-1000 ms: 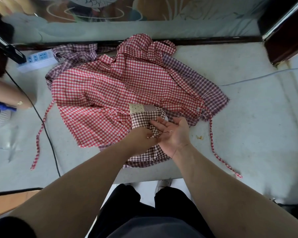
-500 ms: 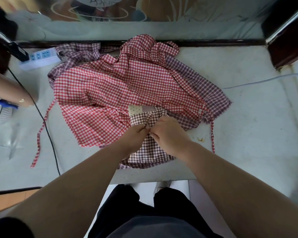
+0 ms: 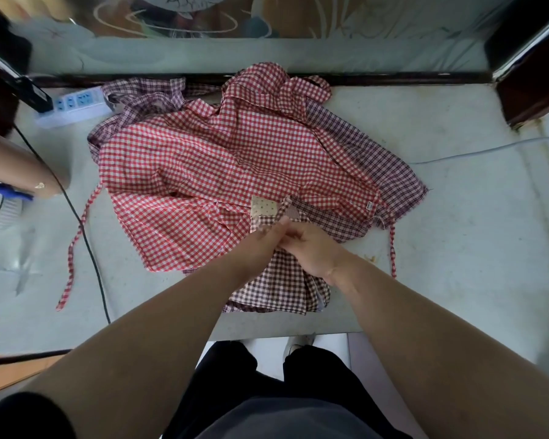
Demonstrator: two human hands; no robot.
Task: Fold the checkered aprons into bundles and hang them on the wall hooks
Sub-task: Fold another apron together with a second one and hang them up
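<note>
While right hand (image 3: 311, 248) pinches, brown apron (image 3: 282, 286) beneath

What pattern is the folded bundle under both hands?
The folded bundle is dark brown-and-white check, seen best in the head view.

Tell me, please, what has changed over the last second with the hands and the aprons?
The right hand, open palm-up before, turned over and closed in against the left hand on the brown checkered bundle; the left pinches its strap. The red checkered apron and power strip stayed put.
</note>
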